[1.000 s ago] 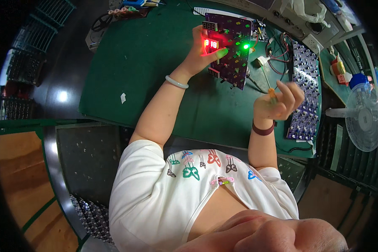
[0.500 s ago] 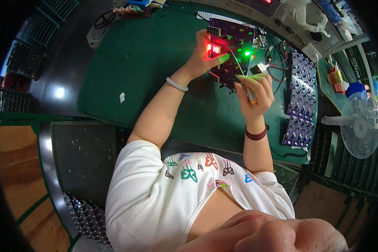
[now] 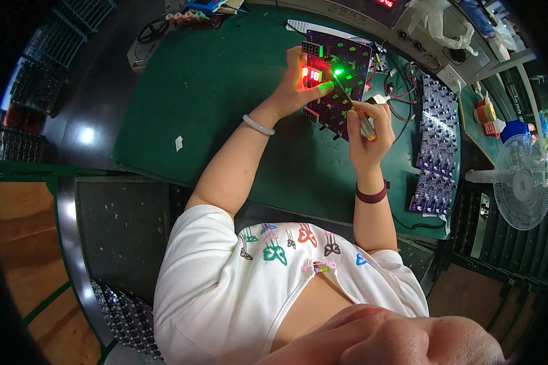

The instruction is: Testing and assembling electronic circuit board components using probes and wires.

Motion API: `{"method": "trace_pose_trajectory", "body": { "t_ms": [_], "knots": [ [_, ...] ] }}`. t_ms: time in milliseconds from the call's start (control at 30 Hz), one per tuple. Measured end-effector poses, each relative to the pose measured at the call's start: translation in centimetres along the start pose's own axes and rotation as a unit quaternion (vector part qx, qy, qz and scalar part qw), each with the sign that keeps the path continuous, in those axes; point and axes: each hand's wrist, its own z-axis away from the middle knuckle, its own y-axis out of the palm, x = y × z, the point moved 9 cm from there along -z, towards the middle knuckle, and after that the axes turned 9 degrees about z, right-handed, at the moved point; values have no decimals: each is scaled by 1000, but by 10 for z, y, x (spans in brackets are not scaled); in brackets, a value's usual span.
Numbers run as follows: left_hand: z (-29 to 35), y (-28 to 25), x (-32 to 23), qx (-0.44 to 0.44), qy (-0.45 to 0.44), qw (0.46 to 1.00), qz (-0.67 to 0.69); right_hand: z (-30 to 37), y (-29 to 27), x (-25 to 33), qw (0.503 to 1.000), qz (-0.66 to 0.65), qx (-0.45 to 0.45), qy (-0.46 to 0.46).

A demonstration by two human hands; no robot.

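My left hand (image 3: pixel 295 85) grips the left edge of a purple circuit board (image 3: pixel 353 58), with the thumb lying across its face. The board is tilted up above the green table. One red digit display glows beside my thumb, and a green light shines near the board's middle. Between the fingers and thumb of my right hand (image 3: pixel 371 131) is a screwdriver (image 3: pixel 366 129) with a clear and orange handle. Its thin shaft points up and left, the tip close to the green light. Whether the tip touches the board I cannot tell.
Rows of purple circuit boards (image 3: pixel 435 140) lie along the right side of the green table (image 3: pixel 182 109). Behind the held board are tangled wires (image 3: pixel 402 82) and a grey instrument panel (image 3: pixel 371 27). A white fan (image 3: pixel 522 182) stands at the right. A paper scrap (image 3: pixel 178 143) lies at left.
The screwdriver tip has shifted slightly. The green light at the board's right edge has gone out, and one nearer the middle is lit. The board sits slightly lower.
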Motion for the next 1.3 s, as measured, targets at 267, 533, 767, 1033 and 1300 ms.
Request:
{"method": "trace_pose_trajectory", "body": {
  "t_ms": [267, 533, 767, 1033, 1300],
  "knots": [
    [5, 4, 3, 14, -80, 996, 23, 2, 3, -2, 1000, 3, 10, 23],
    [0, 4, 0, 13, -26, 999, -14, 1, 2, 0, 1000, 8, 4, 10],
    [1, 1, 1, 0, -51, 999, 5, 2, 5, 0, 1000, 16, 8, 18],
    [0, 2, -3, 4, -24, 999, -28, 1, 4, 1, 1000, 15, 6, 15],
    [2, 6, -7, 14, 5, 994, -111, 3, 1, 2, 1000, 18, 6, 24]
  ]
}}
